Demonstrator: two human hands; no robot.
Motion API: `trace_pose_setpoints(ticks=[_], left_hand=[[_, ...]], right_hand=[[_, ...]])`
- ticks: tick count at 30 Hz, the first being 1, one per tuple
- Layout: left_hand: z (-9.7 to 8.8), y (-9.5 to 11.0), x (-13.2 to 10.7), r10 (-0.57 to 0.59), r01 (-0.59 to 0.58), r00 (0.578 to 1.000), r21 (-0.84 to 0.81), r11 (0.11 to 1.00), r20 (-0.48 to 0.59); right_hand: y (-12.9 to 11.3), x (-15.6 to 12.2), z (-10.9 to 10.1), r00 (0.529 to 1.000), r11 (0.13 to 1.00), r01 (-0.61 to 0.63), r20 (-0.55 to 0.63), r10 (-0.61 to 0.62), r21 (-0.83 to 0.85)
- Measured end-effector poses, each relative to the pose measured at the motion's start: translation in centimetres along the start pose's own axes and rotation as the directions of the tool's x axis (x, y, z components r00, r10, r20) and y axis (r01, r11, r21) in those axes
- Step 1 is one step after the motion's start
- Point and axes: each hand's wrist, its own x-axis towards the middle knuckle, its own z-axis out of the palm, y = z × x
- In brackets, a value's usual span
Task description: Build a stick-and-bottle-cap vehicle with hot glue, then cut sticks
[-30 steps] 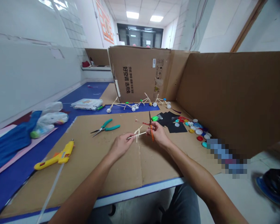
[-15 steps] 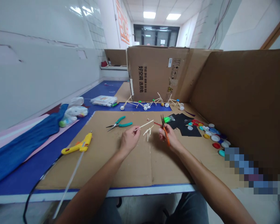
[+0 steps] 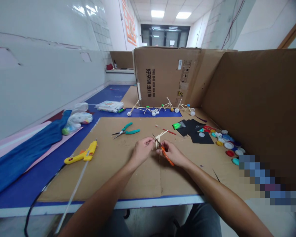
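Observation:
My left hand (image 3: 143,148) is closed in a pinch on a thin wooden stick (image 3: 164,133), which points up and to the right. In my right hand (image 3: 173,153) is a pair of scissors with orange handles (image 3: 168,158). The dark blades lean toward my left fingertips and cross close to the stick; whether they touch it I cannot tell. Short cut sticks (image 3: 157,143) lie just behind and below the blades, partly hidden by my hands. A red patterned strip (image 3: 169,131) lies on the cardboard beyond them.
Teal-handled pliers (image 3: 126,131) and a yellow glue gun (image 3: 85,154) lie to the left. Stick models with bottle-cap wheels (image 3: 153,113) stand at the back. Black sheets (image 3: 199,136) and coloured caps (image 3: 228,145) are on the right. Cardboard walls (image 3: 167,75) close off the back and right.
Both hands have come together over the short sticks. The scissors have moved left and down, their blades now tilted toward the left hand and stick.

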Motion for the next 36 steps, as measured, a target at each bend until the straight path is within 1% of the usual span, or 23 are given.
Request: trace_pose_setpoints(ticks=[3,5,8,10,12,14,16,21,23,28,36], left_hand=[[-0.3,-0.2,0.3,-0.080,0.095,0.987,-0.108,0.990,0.138],[-0.6,-0.1,0.4,-0.138,0.181,0.962,-0.170,0.969,0.237],[-1.2,0.1,0.5,-0.228,0.325,0.906,-0.239,0.915,0.357],[-1.7,0.1,0.7,-0.266,0.409,0.862,-0.282,0.868,0.432],[-2.1,0.0,0.8,-0.282,0.472,0.820,-0.309,0.826,0.497],[-2.4,-0.2,0.9,-0.284,0.502,0.796,-0.322,0.803,0.534],[-2.4,-0.4,1.0,-0.268,0.494,0.794,-0.324,0.807,0.545],[-2.0,-0.5,0.9,-0.197,0.377,0.844,-0.290,0.879,0.500],[-1.9,-0.5,0.8,-0.184,0.357,0.853,-0.289,0.888,0.488],[-1.9,-0.5,0.8,-0.180,0.373,0.850,-0.324,0.869,0.495],[-2.0,-0.6,0.8,-0.164,0.386,0.837,-0.349,0.854,0.523]], right_hand=[[0.3,0.0,-0.2,1.000,1.000,-0.016,0.023,0.016,0.000],[0.4,0.0,-0.4,0.999,1.000,-0.027,0.042,0.027,-0.004],[0.4,-0.1,-0.5,0.996,0.999,-0.047,0.077,0.048,-0.006],[0.3,-0.1,-0.6,0.992,0.997,-0.072,0.101,0.071,0.006],[0.1,-0.1,-0.7,0.989,0.995,-0.097,0.114,0.095,0.014],[0.0,-0.1,-0.8,0.986,0.993,-0.118,0.121,0.115,0.023],[0.0,-0.1,-0.8,0.983,0.991,-0.129,0.133,0.124,0.033],[-0.2,-0.2,-0.9,0.980,0.991,-0.134,0.149,0.130,0.014],[-0.3,-0.2,-0.9,0.980,0.991,-0.134,0.146,0.132,0.004],[-0.6,-0.3,-1.1,0.978,0.992,-0.122,0.165,0.128,-0.044],[-0.2,-0.3,-1.4,0.978,0.991,-0.077,0.187,0.097,-0.112]])
